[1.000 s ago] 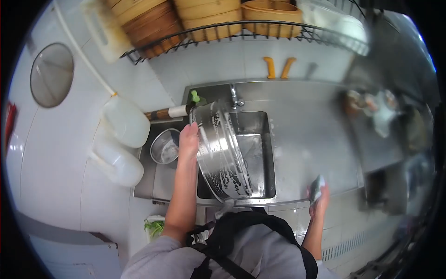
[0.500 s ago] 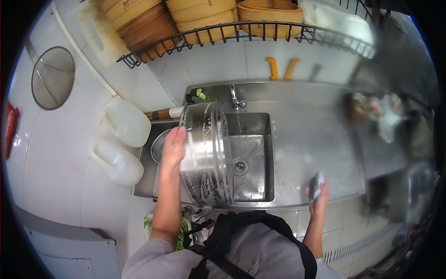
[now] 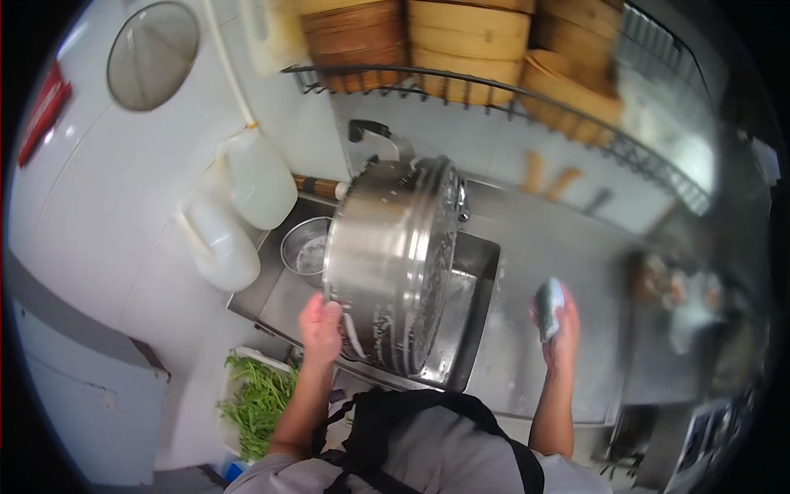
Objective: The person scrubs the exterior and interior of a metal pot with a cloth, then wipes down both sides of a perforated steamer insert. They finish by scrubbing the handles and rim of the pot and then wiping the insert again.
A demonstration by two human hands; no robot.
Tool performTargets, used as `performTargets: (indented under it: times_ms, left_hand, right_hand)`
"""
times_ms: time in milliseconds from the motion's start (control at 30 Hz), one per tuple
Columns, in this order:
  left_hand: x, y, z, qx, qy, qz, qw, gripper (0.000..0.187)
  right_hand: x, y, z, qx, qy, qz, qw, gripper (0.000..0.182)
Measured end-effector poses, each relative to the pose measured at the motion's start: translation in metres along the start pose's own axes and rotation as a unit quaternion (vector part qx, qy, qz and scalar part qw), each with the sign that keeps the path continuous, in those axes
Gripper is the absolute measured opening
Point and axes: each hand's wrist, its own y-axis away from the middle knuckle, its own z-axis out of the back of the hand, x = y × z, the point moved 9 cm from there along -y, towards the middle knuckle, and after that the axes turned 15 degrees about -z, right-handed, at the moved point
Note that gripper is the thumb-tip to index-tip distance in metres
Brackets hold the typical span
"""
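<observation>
A large stainless steel pot (image 3: pixel 383 247), streaked with suds, is tilted on its side over the sink (image 3: pixel 485 305). One black handle (image 3: pixel 370 130) sticks up at its far side. My left hand (image 3: pixel 321 329) is closed on the pot's near left edge, beside a pale loop that may be another handle. Over the steel counter to the right, my right hand (image 3: pixel 564 321) grips a grey-green and whitish scouring sponge (image 3: pixel 550 309), apart from the pot. The pot hides much of the basin and part of the tap (image 3: pixel 463 202).
A small metal bowl (image 3: pixel 307 247) sits left of the pot. Two plastic jugs (image 3: pixel 262 177) stand by the wall. Leafy greens (image 3: pixel 259 399) fill a container below left. Bamboo steamers (image 3: pixel 469 49) rest on a wire rack (image 3: pixel 461 82) above. The steel counter (image 3: pixel 535 247) extends right.
The pot has turned, bringing its black handle into view at the far side. My left hand has shifted to the pot's near edge. The camera view has swung; my right hand still holds the sponge.
</observation>
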Motion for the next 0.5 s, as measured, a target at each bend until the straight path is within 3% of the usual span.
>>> performTargets:
  times_ms: [133,267,367,500]
  left_hand:
    - [0.042,0.037,-0.010,-0.041,-0.004,0.035,0.999,0.013]
    - [0.092,0.059,-0.016,0.007,-0.123,0.006,0.992,0.020]
    - [0.090,0.061,-0.026,-0.010,-0.081,0.003,0.997,0.024]
    - [0.133,0.084,-0.023,0.055,-0.091,0.068,0.992,0.023]
  right_hand:
    - [0.039,-0.019,-0.070,0.080,0.077,0.006,0.994,0.065]
    - [0.062,-0.034,-0.137,0.166,0.103,0.034,0.980,0.066]
    - [0.064,-0.035,-0.202,0.282,0.098,0.055,0.953,0.067]
    - [0.007,-0.037,-0.310,0.421,0.271,0.062,0.864,0.058]
